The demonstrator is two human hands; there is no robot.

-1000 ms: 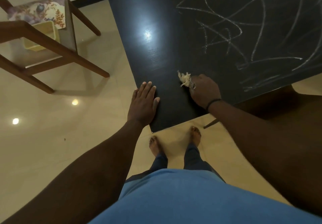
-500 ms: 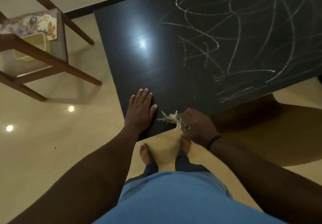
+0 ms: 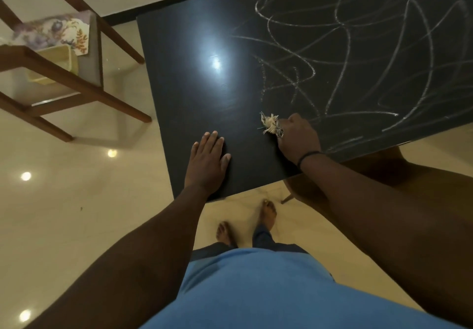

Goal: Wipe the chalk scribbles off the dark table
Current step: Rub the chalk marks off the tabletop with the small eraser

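The dark table (image 3: 199,93) fills the upper right of the view. White chalk scribbles (image 3: 353,54) cover its right part, while its left part shows no marks. My right hand (image 3: 298,136) grips a frayed pale rag (image 3: 270,123) and presses it on the table at the near left edge of the scribbles. My left hand (image 3: 207,159) lies flat on the table near its front corner, fingers straight.
A wooden chair frame (image 3: 76,82) stands on the glossy tiled floor to the left, with a floral cloth (image 3: 51,31) and a pale yellow tub (image 3: 55,59) behind it. A brown wooden seat (image 3: 371,170) sits under the table's right front edge. My bare feet (image 3: 245,221) stand by the table's corner.
My right hand with the rag pulled back to the table's front edge, then pushed forward again onto the table beside the scribbles. My left hand stayed flat near the corner.
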